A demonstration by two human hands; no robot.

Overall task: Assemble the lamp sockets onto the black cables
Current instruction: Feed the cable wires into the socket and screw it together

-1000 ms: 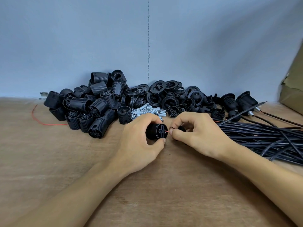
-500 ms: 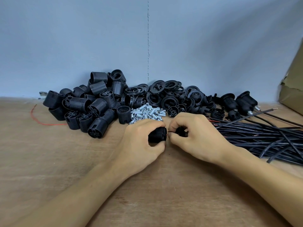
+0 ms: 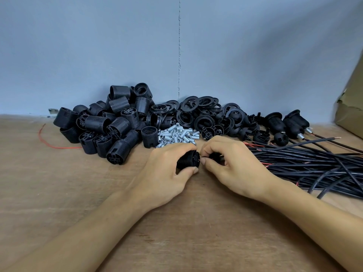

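The left hand [image 3: 167, 173] clamps the black ribbed plastic socket body [image 3: 187, 161], terminal face turned rightward, presumably to receive a wire. The right hand [image 3: 233, 169] pinches at that face, fingers curled round a small black part [image 3: 215, 155]. The bundle of black cables [image 3: 314, 167] lies just beside it.

A wooden desk [image 3: 59, 193] runs up to a blue-grey wall [image 3: 98, 46]. A loose red wire [image 3: 64, 147] lies on it at left; torn brown cardboard [image 3: 351, 107] stands at the right edge.
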